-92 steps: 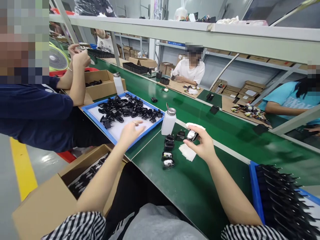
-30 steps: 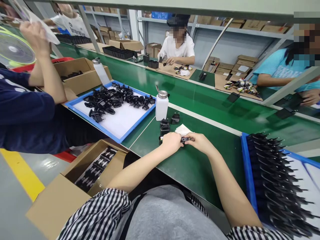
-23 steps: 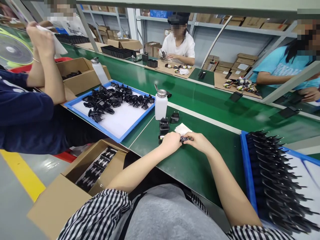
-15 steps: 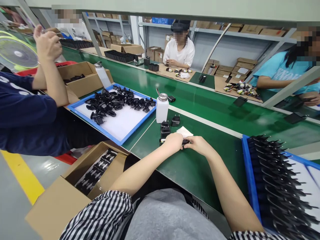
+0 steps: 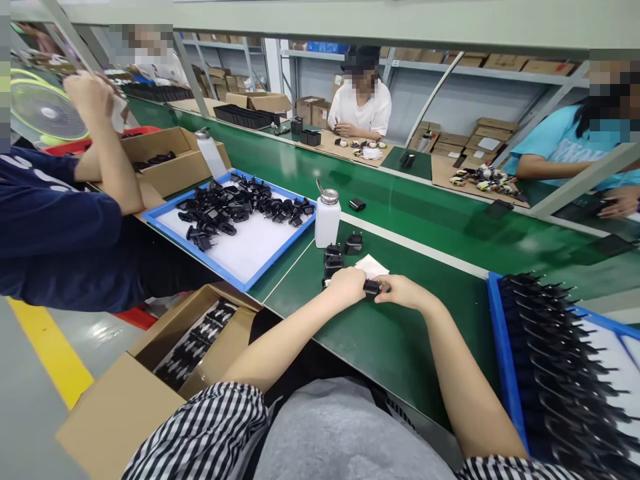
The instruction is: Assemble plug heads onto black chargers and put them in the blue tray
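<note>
Both hands meet over the green bench around one small black power adapter (image 5: 371, 288). My left hand (image 5: 347, 287) grips its left end, with the fingers mostly hidden behind the back of the hand. My right hand (image 5: 404, 292) pinches the other end between thumb and fingers. Just behind them lies a folded white cloth or paper (image 5: 371, 267). Several black plug adapters stand close by, including one (image 5: 354, 243) with its pins up and another (image 5: 333, 255) partly behind my left hand. A white bottle (image 5: 327, 223) with a metal top stands beyond them.
To the left is a blue-rimmed tray (image 5: 267, 262) of loose black plug parts; below it, an open carton (image 5: 143, 333). A blue tray (image 5: 505, 363) with rows of adapters stands at right. The green belt (image 5: 425, 223) carries a black adapter (image 5: 357, 205). Co-workers sit left and opposite.
The adapter between my hands shows more now, as my right hand has shifted slightly right. Black pieces on the belt have moved right. The co-worker at left now holds something white.
</note>
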Available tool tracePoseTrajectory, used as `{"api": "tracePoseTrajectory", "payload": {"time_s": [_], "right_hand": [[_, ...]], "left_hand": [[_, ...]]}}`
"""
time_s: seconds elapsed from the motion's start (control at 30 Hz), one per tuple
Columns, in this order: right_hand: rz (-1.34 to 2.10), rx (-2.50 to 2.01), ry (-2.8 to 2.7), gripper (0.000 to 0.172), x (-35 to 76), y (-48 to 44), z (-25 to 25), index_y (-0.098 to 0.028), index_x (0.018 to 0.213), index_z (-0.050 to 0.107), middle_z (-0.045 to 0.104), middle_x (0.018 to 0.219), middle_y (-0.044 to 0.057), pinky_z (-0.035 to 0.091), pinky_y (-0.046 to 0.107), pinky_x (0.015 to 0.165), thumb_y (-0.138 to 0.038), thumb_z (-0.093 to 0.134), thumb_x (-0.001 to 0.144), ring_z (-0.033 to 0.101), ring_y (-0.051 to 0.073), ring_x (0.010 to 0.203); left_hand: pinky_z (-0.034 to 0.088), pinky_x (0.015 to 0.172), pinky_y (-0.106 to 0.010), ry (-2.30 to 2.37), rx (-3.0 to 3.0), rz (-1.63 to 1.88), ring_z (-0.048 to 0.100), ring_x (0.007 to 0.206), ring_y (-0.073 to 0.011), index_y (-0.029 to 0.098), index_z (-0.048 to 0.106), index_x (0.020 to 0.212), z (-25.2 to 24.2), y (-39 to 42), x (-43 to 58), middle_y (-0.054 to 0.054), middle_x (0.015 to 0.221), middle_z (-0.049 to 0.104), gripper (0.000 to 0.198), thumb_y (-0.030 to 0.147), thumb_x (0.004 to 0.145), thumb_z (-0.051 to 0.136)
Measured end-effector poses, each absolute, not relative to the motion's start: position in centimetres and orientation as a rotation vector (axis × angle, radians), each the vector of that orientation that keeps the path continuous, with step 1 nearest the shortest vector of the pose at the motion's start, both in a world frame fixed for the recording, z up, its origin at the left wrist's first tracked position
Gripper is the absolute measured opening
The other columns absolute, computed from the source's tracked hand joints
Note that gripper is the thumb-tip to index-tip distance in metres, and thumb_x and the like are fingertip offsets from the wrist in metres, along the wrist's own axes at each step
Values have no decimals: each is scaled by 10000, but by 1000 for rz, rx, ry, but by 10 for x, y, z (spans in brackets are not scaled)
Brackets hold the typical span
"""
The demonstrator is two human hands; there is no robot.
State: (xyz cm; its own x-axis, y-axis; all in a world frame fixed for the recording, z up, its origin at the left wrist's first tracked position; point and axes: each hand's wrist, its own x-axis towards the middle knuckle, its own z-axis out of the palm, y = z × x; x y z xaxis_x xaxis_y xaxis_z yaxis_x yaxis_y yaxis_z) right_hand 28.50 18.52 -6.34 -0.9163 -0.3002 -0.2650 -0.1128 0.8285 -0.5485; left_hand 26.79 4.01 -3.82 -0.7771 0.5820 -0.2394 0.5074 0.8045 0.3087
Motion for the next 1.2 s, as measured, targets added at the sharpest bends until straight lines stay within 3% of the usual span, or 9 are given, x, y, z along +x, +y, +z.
{"api": "tracePoseTrajectory", "payload": {"time_s": [0.13,0.33,0.4,0.5,0.6,0.73,0.87,1.0,1.2], "right_hand": [[-608,-262,2731,222,282,192,-57,-203,811,570,564,600,-12,389,241,518,-201,591,590,532,156,570],[-729,-279,2677,611,279,195,-54,-172,1130,386,555,800,40,411,253,576,-297,614,578,534,162,673],[-696,-391,2630,503,279,186,-56,-169,1040,468,558,810,44,408,264,586,-281,616,573,530,172,681],[-673,-430,2737,261,269,174,-60,-172,844,550,561,782,39,402,272,594,-243,588,596,525,187,702],[-791,-336,2912,259,246,170,-65,-184,847,536,550,791,34,400,276,634,-236,587,598,520,182,733],[-840,-229,3011,280,215,167,-76,-185,830,525,541,795,34,393,293,680,-211,606,564,507,189,780],[-932,-53,3021,522,206,166,-86,-136,1027,399,509,922,96,409,331,669,-267,602,564,508,211,811],[-1074,-135,2967,870,201,170,-86,-111,1176,222,347,1158,177,340,372,815,-273,677,451,369,258,1038],[-1249,-244,2867,607,187,166,-76,-117,997,419,515,974,104,370,351,793,-170,663,444,488,220,894]], "left_hand": [[419,696,-263,2728,902,399,516,873,-197,165,478,1023,-39,31,273,-69,966,551,392,205,634,501],[413,709,-280,2919,485,760,531,821,-182,184,511,963,-32,-31,258,-44,948,571,312,271,665,475],[417,697,-288,2875,336,871,537,798,-185,166,502,972,-40,-50,244,-57,946,572,337,285,657,488],[424,693,-267,2697,352,1074,518,854,-181,155,404,1089,-60,-61,225,-72,1047,518,533,298,599,559],[420,714,-264,2520,465,1225,475,939,-186,140,283,1175,-77,-55,214,-97,1147,433,732,301,542,613],[386,796,-289,2410,615,1307,404,1036,-205,117,214,1205,-89,-41,207,-124,1221,336,838,295,507,640],[329,877,-307,2398,718,1321,392,1054,-200,100,231,1193,-92,-31,203,-125,1188,379,847,277,482,655],[362,846,-320,2406,680,1355,469,967,-191,108,291,1147,-96,-26,200,-110,1101,467,766,225,484,656],[403,784,-347,2542,611,1344,531,841,-209,111,435,987,-85,-25,200,-76,917,565,621,232,430,682]]}}
